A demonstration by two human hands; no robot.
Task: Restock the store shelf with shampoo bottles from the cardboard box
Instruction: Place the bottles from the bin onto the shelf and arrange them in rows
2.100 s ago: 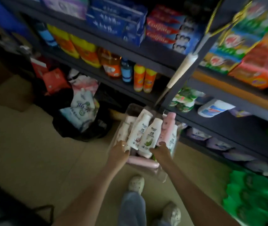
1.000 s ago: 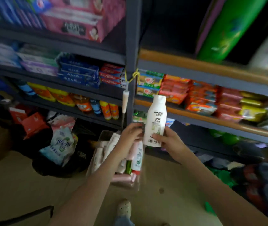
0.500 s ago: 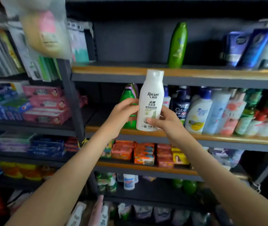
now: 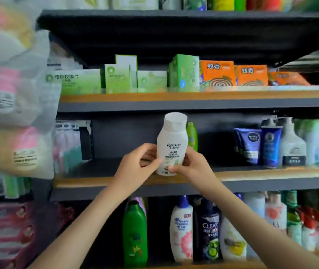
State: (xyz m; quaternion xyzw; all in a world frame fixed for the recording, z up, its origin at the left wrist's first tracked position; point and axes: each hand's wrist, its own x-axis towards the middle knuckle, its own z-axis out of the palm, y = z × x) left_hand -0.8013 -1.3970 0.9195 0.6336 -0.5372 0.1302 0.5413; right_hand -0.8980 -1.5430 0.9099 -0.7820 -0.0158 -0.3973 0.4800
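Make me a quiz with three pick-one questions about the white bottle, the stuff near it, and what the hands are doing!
1. Where is the white shampoo bottle?
A. In front of the middle shelf
B. On the floor
C. Inside a box

2. What colour is the bottle standing right behind it?
A. Red
B. Green
C. Black

3. How is the white bottle being held?
A. By the left hand only
B. By nobody
C. By the left hand and the right hand together, upright

Answers: 1 A, it is at the middle shelf's front edge. 2 B, a green bottle peeks out beside its cap. 3 C, fingers of both hands wrap its lower part, cap up.
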